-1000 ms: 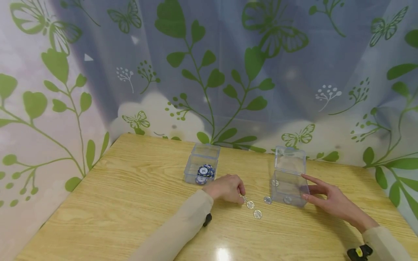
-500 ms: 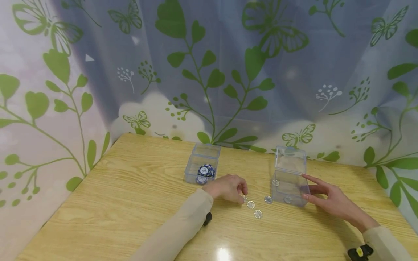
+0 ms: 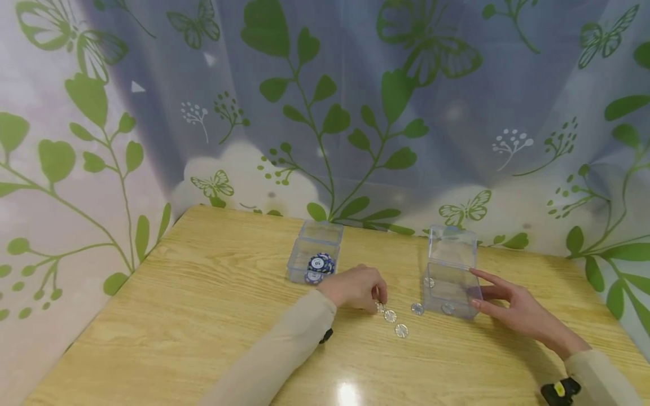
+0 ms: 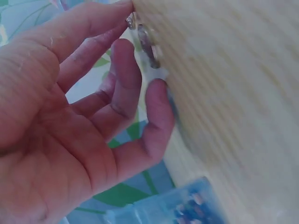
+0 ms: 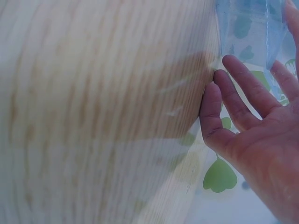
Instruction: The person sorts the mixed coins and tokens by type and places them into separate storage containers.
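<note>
On the wooden table, my left hand [image 3: 355,287] has its thumb and index fingertip together at a small silver coin [image 3: 381,308], pinching at its edge; the other fingers are curled. Two more coins lie in a line beside it, a middle coin [image 3: 390,316] and a nearer coin [image 3: 401,330]. A further coin [image 3: 417,308] is by the left wall of an open clear plastic box [image 3: 452,288]. My right hand [image 3: 513,307] rests against that box's right side, index finger at the rim and thumb on the wall, fingers mostly straight.
Left of my left hand stands another open clear box [image 3: 299,269] holding several blue-and-white poker chips [image 3: 321,264]. Coins also show through the right box, one at its left side [image 3: 429,282]. A leaf-patterned curtain [image 3: 355,113] hangs behind the table.
My left hand has shifted slightly to the right, its fingertips still at the same coin. The right hand and both boxes have stayed put.
</note>
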Available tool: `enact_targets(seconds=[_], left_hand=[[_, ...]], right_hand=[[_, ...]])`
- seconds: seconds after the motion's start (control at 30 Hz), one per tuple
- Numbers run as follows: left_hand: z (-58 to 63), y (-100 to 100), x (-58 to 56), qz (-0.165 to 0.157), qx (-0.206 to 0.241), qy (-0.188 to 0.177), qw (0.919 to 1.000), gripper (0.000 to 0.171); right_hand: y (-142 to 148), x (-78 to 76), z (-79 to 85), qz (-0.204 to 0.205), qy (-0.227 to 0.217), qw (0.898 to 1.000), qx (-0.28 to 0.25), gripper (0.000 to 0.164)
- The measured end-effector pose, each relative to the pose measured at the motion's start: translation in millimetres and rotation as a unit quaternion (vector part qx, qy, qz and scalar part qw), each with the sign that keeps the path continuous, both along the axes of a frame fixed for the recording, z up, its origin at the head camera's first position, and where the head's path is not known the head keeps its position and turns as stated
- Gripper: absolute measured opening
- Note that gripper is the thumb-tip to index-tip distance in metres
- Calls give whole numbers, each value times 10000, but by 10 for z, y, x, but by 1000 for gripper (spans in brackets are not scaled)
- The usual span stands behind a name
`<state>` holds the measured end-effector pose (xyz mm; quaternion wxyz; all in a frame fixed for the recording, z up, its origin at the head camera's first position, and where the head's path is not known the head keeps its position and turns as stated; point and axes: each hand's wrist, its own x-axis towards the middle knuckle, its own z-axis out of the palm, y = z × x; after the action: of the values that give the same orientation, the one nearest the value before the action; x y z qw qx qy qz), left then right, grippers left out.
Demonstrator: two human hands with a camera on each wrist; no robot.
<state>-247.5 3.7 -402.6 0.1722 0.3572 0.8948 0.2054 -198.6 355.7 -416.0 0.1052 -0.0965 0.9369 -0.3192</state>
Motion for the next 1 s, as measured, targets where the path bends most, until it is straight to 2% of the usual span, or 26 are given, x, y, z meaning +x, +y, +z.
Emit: enact_targets(seconds=[0.2,0.47,0.57,0.87,1.0], left_hand=[[19,52,-16,124,-194,-264,9994,19],[7,49,-83,218,-134,-1112,9935,19],[20,55,-102,184,-165,-1277,9915,17],[37,65,-110,56,-587,-1053,9927,14],[26,52,-113,-6,-567,-949,9939,14]], right_hand=[[-6,3,4,-8,0,10000,-52,69],[-6,-6,-20,9,135,9999,50,69],[-3,-8,-20,2,115,9999,30,69],[-9,-5,-18,63,221,9997,29,68],[-5,-5,-17,41,267,9996,83,67]])
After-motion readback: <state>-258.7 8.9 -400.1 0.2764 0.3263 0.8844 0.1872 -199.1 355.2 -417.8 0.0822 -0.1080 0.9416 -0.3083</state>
